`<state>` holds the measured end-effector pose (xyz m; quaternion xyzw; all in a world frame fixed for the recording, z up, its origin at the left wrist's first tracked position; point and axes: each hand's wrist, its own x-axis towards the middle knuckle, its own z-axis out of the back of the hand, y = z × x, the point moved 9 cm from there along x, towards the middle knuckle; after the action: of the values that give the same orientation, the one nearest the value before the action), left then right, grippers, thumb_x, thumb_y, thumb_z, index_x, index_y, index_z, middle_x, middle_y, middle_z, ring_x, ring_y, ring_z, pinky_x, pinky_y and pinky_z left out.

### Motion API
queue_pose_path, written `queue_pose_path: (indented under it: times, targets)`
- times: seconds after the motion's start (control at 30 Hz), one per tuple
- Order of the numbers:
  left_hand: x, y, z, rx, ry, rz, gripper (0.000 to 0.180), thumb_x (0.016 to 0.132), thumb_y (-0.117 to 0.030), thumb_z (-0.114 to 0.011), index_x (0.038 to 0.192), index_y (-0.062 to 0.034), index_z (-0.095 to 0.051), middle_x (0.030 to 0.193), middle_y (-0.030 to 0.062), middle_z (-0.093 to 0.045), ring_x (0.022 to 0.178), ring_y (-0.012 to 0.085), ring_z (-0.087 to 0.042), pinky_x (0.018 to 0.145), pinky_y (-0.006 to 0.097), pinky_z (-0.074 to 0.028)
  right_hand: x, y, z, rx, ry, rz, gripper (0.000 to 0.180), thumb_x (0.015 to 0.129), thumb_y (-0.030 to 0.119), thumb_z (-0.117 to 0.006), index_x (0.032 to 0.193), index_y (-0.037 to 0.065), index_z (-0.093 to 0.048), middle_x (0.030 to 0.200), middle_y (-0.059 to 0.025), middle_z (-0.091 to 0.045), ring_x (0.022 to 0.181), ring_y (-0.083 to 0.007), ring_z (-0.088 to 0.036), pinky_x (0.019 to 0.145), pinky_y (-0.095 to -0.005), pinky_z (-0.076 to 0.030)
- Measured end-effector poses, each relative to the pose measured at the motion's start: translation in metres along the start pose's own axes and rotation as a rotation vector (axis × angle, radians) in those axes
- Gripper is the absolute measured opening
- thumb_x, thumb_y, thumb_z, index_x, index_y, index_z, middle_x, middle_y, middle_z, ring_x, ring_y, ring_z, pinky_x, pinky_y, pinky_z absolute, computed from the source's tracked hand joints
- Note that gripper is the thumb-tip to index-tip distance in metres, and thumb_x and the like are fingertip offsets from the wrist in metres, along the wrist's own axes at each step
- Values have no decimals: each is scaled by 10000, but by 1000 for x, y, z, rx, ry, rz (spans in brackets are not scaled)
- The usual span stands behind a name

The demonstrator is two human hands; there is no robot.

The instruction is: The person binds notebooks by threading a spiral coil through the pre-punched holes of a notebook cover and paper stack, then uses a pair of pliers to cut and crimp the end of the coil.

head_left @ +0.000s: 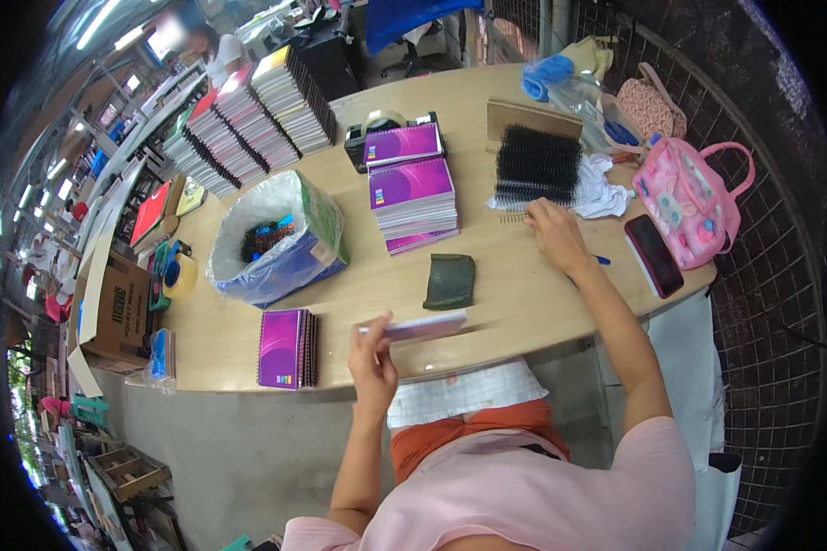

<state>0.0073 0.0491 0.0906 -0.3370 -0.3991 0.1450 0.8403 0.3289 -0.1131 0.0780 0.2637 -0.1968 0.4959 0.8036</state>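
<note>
My left hand (374, 367) grips a small notebook (427, 326) by its left end, tilted nearly edge-on above the table's near edge. My right hand (559, 241) reaches far right, its fingers pinched on a dark spiral binding coil (513, 219). Just beyond those fingers lies a thick heap of black spiral coils (538, 165) on white cloth or paper (605, 186). Between my hands rests a dark green curved piece (449, 281). Left of my left hand sits a short stack of purple spiral notebooks (285, 349). A taller stack of purple-covered notebooks (412, 188) stands mid-table.
A plastic-lined bin (280, 234) with loose coils stands left, near tall notebook stacks (289, 96) and a tape dispenser (383, 124). At the right are a pink bag (694, 197) and a phone (654, 254). A cardboard box (115, 308) is at the left edge. A person (220, 55) sits beyond.
</note>
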Motion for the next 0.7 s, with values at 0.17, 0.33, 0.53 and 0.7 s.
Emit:
queue_pose_path:
  times: [0.17, 0.33, 0.53, 0.7]
  targets:
    - [-19, 6, -24, -5, -49, 66, 437, 836, 78, -631, 1245, -67, -586, 1068, 183, -557, 978, 307, -574, 818, 371, -483, -14, 82, 22, 246, 133, 164, 102, 857, 128, -684, 947, 106, -729, 861, -90, -622, 813, -296, -623, 699, -410, -504]
    - [-23, 17, -37, -51, -60, 150, 255, 860, -6, -681, 1100, -18, -597, 1070, 130, -506, 973, 230, -519, 843, 312, -433, -36, 116, 23, 439, 150, 49, 181, 836, 157, -718, 1010, 161, -768, 812, -58, -651, 774, -254, -627, 684, -376, -509]
    - [-20, 10, -41, -62, -79, 131, 184, 870, -34, -691, 1046, -33, -637, 1029, 108, -486, 960, 224, -504, 834, 306, -427, -40, 115, 18, 591, 161, -10, 205, 823, 145, -734, 1024, 150, -773, 815, -61, -664, 768, -244, -632, 678, -365, -498]
    - [-23, 15, -43, -78, -93, 177, 173, 874, -32, -688, 1039, -32, -637, 1024, 109, -480, 958, 227, -505, 840, 307, -430, -39, 117, 19, 664, 187, 54, 171, 811, 130, -734, 979, 112, -762, 844, -67, -678, 817, -255, -633, 738, -384, -482]
